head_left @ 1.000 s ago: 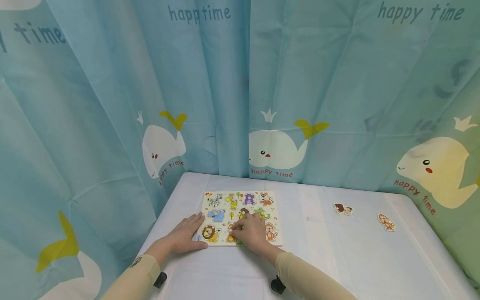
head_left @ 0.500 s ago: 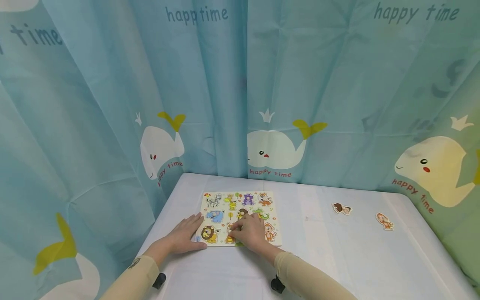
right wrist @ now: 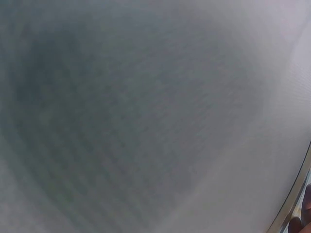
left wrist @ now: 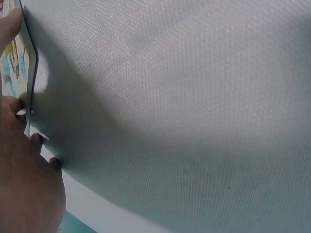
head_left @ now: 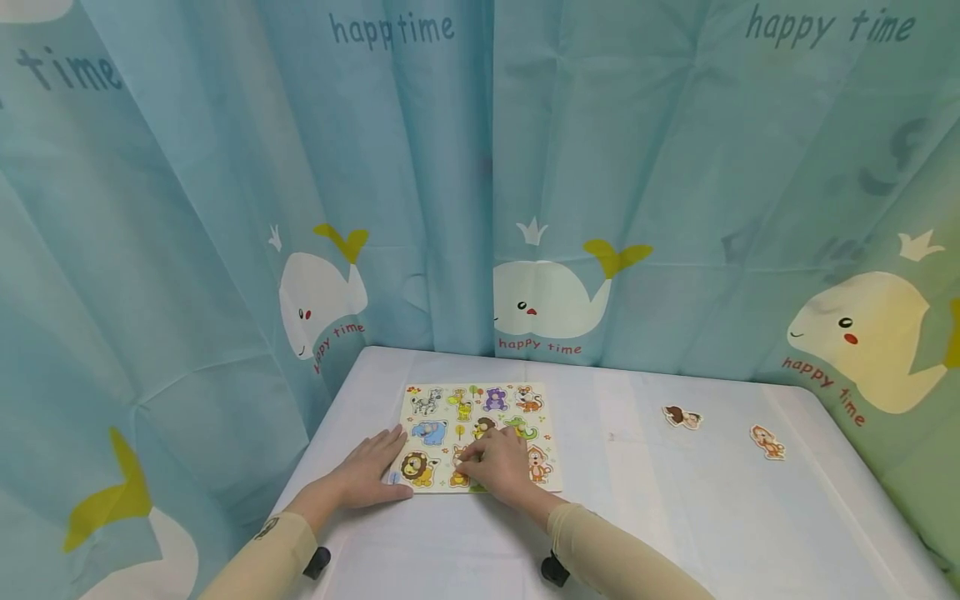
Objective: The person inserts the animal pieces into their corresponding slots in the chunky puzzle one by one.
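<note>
A wooden animal puzzle board [head_left: 442,483] lies flat on the table, with zebra, giraffe, elephant, lion and other animal pieces in it. My left hand [head_left: 367,471] rests at the board's left edge, thumb by the near corner; in the left wrist view its fingers [left wrist: 10,104] touch the board's rim. With thumb and fingertips, my right hand [head_left: 498,462] pinches at an orange kangaroo piece [head_left: 459,478] in the near row. That hand partly hides the hedgehog piece [head_left: 483,428] and covers what lies to the kangaroo's right. Only fingertips and the board's edge show in the right wrist view.
On the table's right side lie two loose cutouts, a brown-haired piece [head_left: 682,417] and an orange monkey piece [head_left: 767,442]. A blue curtain [head_left: 420,167] with whale prints hangs behind the table [head_left: 637,517]. Black wrist devices [head_left: 555,570] sit below both forearms.
The view has shifted very slightly. Both hands keep their places on the board, and the right fingertips stay at the kangaroo piece.
</note>
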The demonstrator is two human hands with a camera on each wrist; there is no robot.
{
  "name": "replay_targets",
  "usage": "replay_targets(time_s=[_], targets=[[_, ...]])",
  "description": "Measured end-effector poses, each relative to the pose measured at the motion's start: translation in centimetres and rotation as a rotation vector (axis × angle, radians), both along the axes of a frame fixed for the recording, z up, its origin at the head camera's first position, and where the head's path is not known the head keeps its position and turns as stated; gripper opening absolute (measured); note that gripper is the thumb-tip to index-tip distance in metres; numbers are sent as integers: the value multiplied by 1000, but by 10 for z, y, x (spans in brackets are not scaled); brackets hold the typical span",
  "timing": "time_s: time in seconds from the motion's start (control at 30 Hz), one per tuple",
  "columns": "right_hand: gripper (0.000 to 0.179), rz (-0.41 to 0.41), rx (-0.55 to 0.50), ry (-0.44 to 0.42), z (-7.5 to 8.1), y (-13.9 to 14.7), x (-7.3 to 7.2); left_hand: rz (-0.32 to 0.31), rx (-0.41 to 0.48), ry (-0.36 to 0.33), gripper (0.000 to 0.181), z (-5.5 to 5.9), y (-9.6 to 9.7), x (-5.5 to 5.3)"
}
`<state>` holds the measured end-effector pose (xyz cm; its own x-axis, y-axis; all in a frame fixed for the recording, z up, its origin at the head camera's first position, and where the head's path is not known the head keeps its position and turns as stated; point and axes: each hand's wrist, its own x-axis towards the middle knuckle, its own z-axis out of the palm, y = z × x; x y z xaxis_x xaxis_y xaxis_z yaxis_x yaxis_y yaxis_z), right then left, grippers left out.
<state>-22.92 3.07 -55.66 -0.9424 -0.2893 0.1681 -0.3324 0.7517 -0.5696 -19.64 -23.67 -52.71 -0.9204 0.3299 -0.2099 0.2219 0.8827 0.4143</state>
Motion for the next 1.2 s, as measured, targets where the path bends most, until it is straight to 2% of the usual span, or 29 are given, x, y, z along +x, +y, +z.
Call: replay_targets(time_s=[0.5,0.73,1.2], targets=[[11,15,18,-28,-1,2,-2,-4,-14,-2,100,-4,0,-2],[11,27,-64,-23,5,11,-6,-2,-24,-3,100,-4,0,-2],[16,-183,-193,-56,31,73,-31,14,-40,0,100,-6,0,-2]])
